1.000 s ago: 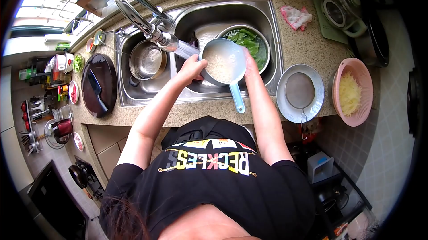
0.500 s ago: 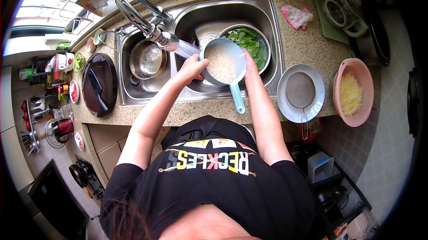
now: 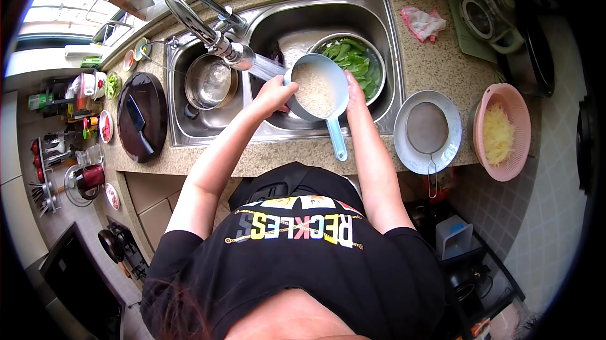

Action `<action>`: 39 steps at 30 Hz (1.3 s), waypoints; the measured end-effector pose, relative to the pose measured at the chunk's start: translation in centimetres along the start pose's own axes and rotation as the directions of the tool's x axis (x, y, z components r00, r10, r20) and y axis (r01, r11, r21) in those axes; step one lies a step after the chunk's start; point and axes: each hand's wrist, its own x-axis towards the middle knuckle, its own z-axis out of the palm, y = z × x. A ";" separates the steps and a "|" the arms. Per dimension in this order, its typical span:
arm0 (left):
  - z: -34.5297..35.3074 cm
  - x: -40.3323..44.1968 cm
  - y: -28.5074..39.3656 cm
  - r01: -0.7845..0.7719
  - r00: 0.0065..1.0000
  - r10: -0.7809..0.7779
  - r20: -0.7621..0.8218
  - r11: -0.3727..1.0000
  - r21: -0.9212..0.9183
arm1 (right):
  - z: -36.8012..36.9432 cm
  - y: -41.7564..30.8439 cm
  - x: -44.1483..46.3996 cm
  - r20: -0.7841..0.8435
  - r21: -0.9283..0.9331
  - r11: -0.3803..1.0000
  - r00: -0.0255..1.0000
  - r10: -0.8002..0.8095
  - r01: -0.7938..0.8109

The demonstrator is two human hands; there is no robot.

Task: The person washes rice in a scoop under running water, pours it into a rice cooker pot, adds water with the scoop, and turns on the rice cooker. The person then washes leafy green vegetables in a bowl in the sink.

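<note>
A light blue long-handled pan (image 3: 339,141) with pale grains in cloudy water is held over the right sink basin (image 3: 284,30). My left hand (image 3: 274,96) grips its left rim, thumb on top and the other fingers partly hidden beneath. On the opposite side my right hand (image 3: 355,92) holds the wall of the pan, its fingertips mostly out of sight. Water sprays from the faucet (image 3: 237,55) beside my left hand and the pan's left edge. Behind my right hand, a metal bowl (image 3: 382,81) of green leaves in water sits in the basin.
In the left basin stands a metal pot (image 3: 211,82). A knife (image 3: 140,126) lies on a dark round board (image 3: 146,87). To the right are a strainer (image 3: 427,128) on a plate (image 3: 404,148), a pink basket (image 3: 521,119) of pale shreds and a cloth (image 3: 423,23).
The view has shifted very slightly. Both hands keep their hold on the pan, and the grains inside have moved a little in the cloudy water.
</note>
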 end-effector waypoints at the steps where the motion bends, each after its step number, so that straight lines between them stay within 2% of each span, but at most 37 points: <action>1: 0.0 0.1 -0.1 -0.002 1.000 0.002 0.004 1.000 0.004 | 0.0 0.1 0.0 -0.004 0.009 1.000 1.000 0.001 -0.001; 15: 0.3 -0.3 -0.5 -0.007 1.000 0.007 0.002 1.000 0.025 | 0.0 -0.1 -0.3 0.035 0.060 0.998 0.999 0.027 -0.029; 17: 0.4 -0.1 -2.0 0.027 0.998 -0.017 0.057 0.985 -0.171 | 0.4 -0.4 -0.6 0.011 0.068 0.997 0.999 0.045 -0.045; 18: 0.5 -0.2 -2.6 0.024 0.998 -0.014 0.059 0.984 -0.175 | 0.3 -0.5 -0.5 0.003 0.042 0.999 1.000 0.007 -0.007; 20: 0.5 -0.5 -3.9 0.055 0.987 0.010 0.161 0.918 -0.393 | 0.3 -0.8 -0.3 -0.001 0.010 0.999 1.000 -0.031 0.031; 21: 0.8 -0.8 -4.5 0.038 0.994 0.017 0.105 0.868 -0.494 | 1.0 -1.2 -0.7 -0.017 -0.046 0.998 0.999 -0.047 0.046; 26: 0.5 -1.2 -7.1 0.016 0.998 0.027 0.056 0.762 -0.647 | 5.0 -2.5 -3.5 -0.012 -0.219 0.971 0.995 -0.102 0.097; 28: 0.0 -1.5 -7.6 -0.059 0.998 0.050 -0.033 0.706 -0.706 | 7.2 -2.5 -5.0 -0.154 -0.474 0.865 0.953 -0.262 0.162; 30: -0.7 -1.5 -7.8 -0.076 0.997 0.055 -0.052 0.681 -0.728 | 8.3 -1.8 -5.2 -0.070 -0.566 0.742 0.876 -0.477 0.359; 32: -1.4 -2.2 -7.4 -0.155 0.988 0.093 -0.126 0.695 -0.702 | 11.2 -1.1 -6.7 0.080 -0.547 0.662 0.820 -0.567 0.512; 34: -2.0 -2.7 -7.2 -0.169 0.985 0.090 -0.148 0.688 -0.706 | 13.7 -0.1 -7.7 0.224 -0.566 0.636 0.840 -0.494 0.525; 36: -2.3 -2.6 -7.7 -0.176 0.983 0.082 -0.166 0.683 -0.709 | 15.1 1.3 -7.7 0.277 -0.689 0.593 0.908 -0.316 0.417; 38: -2.5 -3.2 -7.7 -0.176 0.983 0.075 -0.170 0.665 -0.726 | 14.6 3.6 -6.1 0.284 -0.832 0.425 0.932 -0.227 0.357; 39: -2.6 -3.4 -7.9 -0.173 0.984 0.089 -0.151 0.653 -0.737 | 14.6 4.6 -5.5 0.258 -0.902 0.278 0.928 -0.268 0.331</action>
